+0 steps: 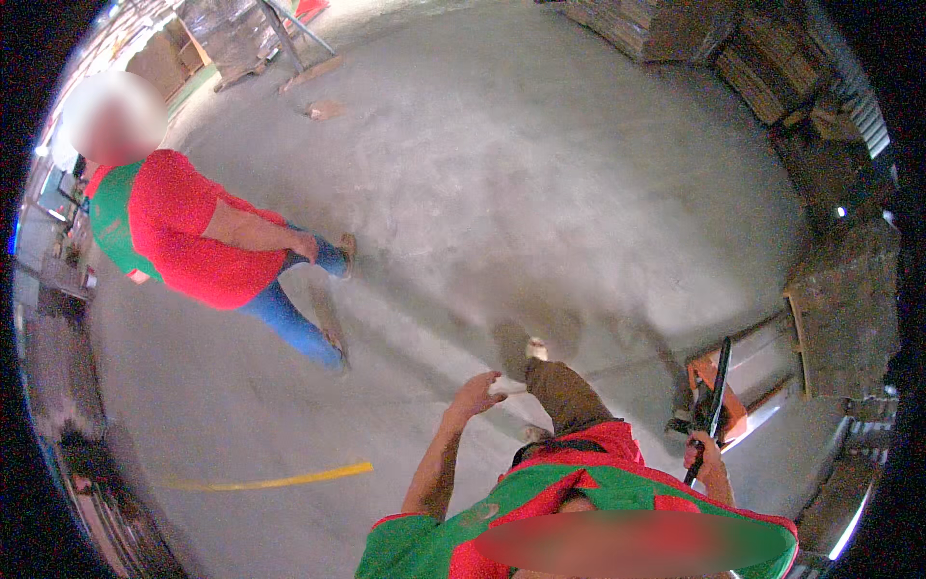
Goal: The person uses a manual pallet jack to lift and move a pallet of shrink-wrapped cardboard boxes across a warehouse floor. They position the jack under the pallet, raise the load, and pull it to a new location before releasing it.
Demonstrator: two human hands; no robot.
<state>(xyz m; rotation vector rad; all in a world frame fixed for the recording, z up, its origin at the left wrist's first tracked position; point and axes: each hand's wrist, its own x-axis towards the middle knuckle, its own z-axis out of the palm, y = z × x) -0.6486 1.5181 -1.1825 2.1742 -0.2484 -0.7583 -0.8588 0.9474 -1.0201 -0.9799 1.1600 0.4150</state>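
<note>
My right hand [706, 455] is closed around a long black handle [720, 384] at the lower right. The handle appears to belong to an orange pallet jack [736, 417] just beyond it, though how they join is hard to make out. Out in front of my body hangs my left hand [476, 394], its fingers somewhat apart and nothing in them. Below it, my brown trouser leg and light shoe [536, 347] show in mid-stride on the concrete floor.
A co-worker [203, 232] in a red and green shirt and blue jeans stands at the left. Stacked goods [849, 309] line the right side, with more stacks [666, 29] at the far right. A yellow line [299, 478] marks the floor at the lower left.
</note>
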